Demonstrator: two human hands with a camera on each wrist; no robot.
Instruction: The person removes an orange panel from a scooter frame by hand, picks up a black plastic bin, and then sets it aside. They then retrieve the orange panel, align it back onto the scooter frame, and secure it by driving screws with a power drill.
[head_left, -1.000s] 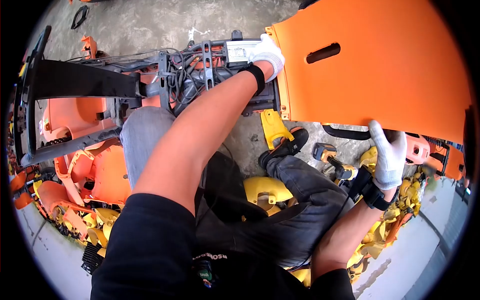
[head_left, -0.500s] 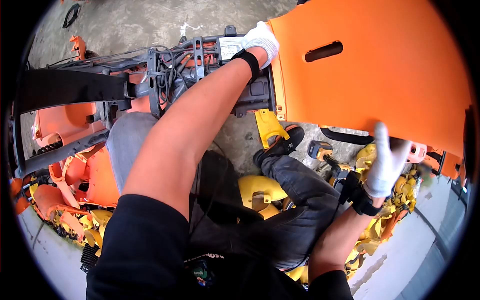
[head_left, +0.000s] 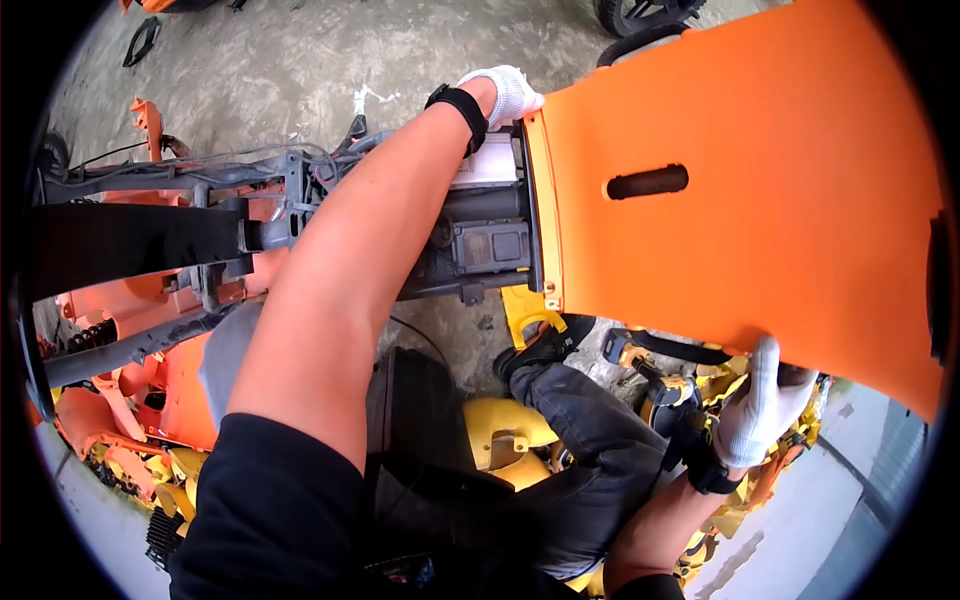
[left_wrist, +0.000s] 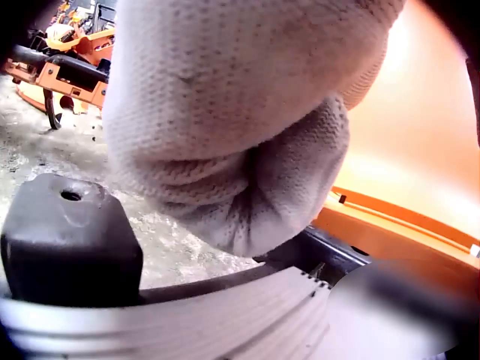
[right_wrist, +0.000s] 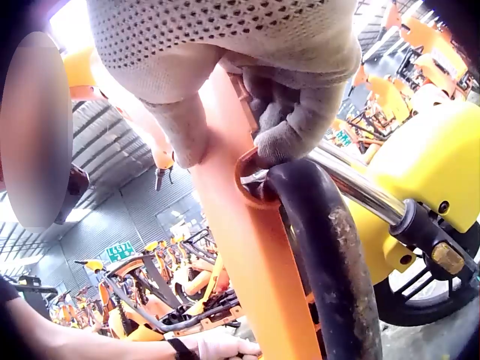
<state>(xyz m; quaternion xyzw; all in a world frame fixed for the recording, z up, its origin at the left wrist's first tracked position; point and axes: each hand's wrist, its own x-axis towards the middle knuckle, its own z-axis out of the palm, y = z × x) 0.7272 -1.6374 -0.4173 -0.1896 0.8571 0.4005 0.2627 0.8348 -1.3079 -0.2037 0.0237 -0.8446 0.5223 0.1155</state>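
A large orange body panel (head_left: 720, 230) with a slot lies across the right of the head view, beside a dark vehicle frame (head_left: 485, 245). My gloved left hand (head_left: 505, 95) grips the panel's far left corner; its curled fingers show in the left wrist view above a silver box (left_wrist: 180, 330), and the glove hides its fingertips. On the near edge, my gloved right hand (head_left: 765, 410) holds the panel, thumb on the outer face. Its fingers (right_wrist: 289, 139) curl round the edge in the right wrist view, close to a black curved bar (right_wrist: 330, 247).
A cordless drill (head_left: 645, 365) stands by my right knee. Yellow plastic parts (head_left: 510, 435) lie between my legs, and a yellow bracket (head_left: 525, 315) is by my shoe. A black beam (head_left: 135, 240) juts out at left. Beyond the panel is a wheel (head_left: 645, 15).
The head view has tilted, so the frame and panel sit lower in it. My left hand has slid along the panel's left edge to the far corner. My right hand stays at the near edge.
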